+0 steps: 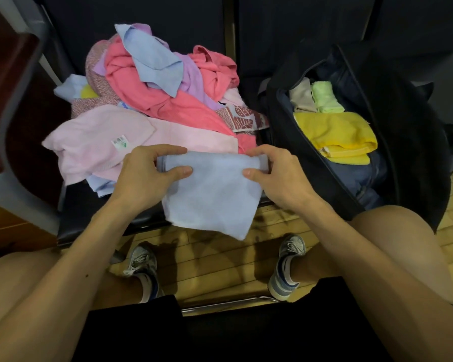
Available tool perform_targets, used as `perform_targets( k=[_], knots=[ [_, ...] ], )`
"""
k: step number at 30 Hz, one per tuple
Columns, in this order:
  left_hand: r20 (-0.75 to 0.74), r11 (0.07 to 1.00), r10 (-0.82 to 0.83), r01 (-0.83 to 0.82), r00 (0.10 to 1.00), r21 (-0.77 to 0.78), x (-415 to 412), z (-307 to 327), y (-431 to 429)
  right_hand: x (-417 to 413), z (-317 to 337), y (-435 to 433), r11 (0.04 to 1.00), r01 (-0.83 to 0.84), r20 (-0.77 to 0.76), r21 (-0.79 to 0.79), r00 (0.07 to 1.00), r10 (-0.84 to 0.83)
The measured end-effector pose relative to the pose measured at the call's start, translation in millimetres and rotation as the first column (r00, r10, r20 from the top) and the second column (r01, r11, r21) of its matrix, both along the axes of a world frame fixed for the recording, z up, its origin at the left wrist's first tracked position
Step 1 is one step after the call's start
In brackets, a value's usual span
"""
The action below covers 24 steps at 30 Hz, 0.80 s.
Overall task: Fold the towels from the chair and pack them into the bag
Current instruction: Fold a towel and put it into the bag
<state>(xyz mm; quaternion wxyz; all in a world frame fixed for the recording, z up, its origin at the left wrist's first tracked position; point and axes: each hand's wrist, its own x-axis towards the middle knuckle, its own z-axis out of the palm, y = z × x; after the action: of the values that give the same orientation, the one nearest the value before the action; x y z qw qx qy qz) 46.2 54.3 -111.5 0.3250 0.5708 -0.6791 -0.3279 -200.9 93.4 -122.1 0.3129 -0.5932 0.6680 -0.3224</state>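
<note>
A small light blue towel [212,194] hangs folded over at its top edge, in front of the dark chair seat [89,205]. My left hand [144,176] pinches its upper left corner, thumb on the near face. My right hand [277,171] pinches the upper right corner the same way. Behind it lies a loose pile of towels [152,95] on the chair: pink, coral, lilac, pale blue and patterned ones. To the right stands the open dark bag [408,142], holding a folded yellow towel [338,134], a light green one [324,97] and a beige one [301,97].
A large pale pink towel [94,147] with a barcode label lies at the pile's front. A dark red chair or cabinet [13,105] stands at the left. My knees and shoes are below, on the wooden floor [212,259].
</note>
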Motion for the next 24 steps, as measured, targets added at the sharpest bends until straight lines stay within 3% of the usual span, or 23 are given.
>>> perform_targets(
  k=[5,10,15,18,20,22,24],
  knots=[
    [0.103,0.999,-0.032,0.036,0.994,-0.032,-7.6,6.1,3.5,-1.5,6.6,3.4,0.993,-0.043,-0.127,-0.111,0.991,0.029],
    [0.159,0.997,-0.05,0.058,0.986,-0.045,-8.7,9.2,6.6,-4.3,4.6,1.3,0.995,-0.088,-0.227,-0.05,0.971,0.074],
    [0.271,0.99,-0.049,0.082,0.961,-0.114,-4.7,3.4,2.3,-11.7,5.8,-2.0,0.993,-0.098,-0.181,0.067,0.977,0.109],
    [0.273,0.979,-0.067,0.117,0.96,-0.17,-2.4,4.9,1.9,-17.9,13.9,1.9,0.971,-0.164,0.081,0.174,0.985,0.152],
    [0.041,0.985,-0.152,0.154,0.988,-0.071,-0.1,12.1,4.5,-20.9,22.5,7.4,0.933,-0.262,0.373,0.248,0.915,0.158],
    [-0.285,0.98,-0.177,0.195,0.942,0.033,0.8,21.6,8.3,-19.2,26.6,12.8,0.908,-0.337,0.657,0.251,0.748,0.096],
    [-0.5,0.984,-0.13,0.174,0.856,0.042,1.0,27.6,9.7,-8.1,20.7,20.1,0.895,-0.384,0.847,0.228,0.531,0.012]
  ],
)
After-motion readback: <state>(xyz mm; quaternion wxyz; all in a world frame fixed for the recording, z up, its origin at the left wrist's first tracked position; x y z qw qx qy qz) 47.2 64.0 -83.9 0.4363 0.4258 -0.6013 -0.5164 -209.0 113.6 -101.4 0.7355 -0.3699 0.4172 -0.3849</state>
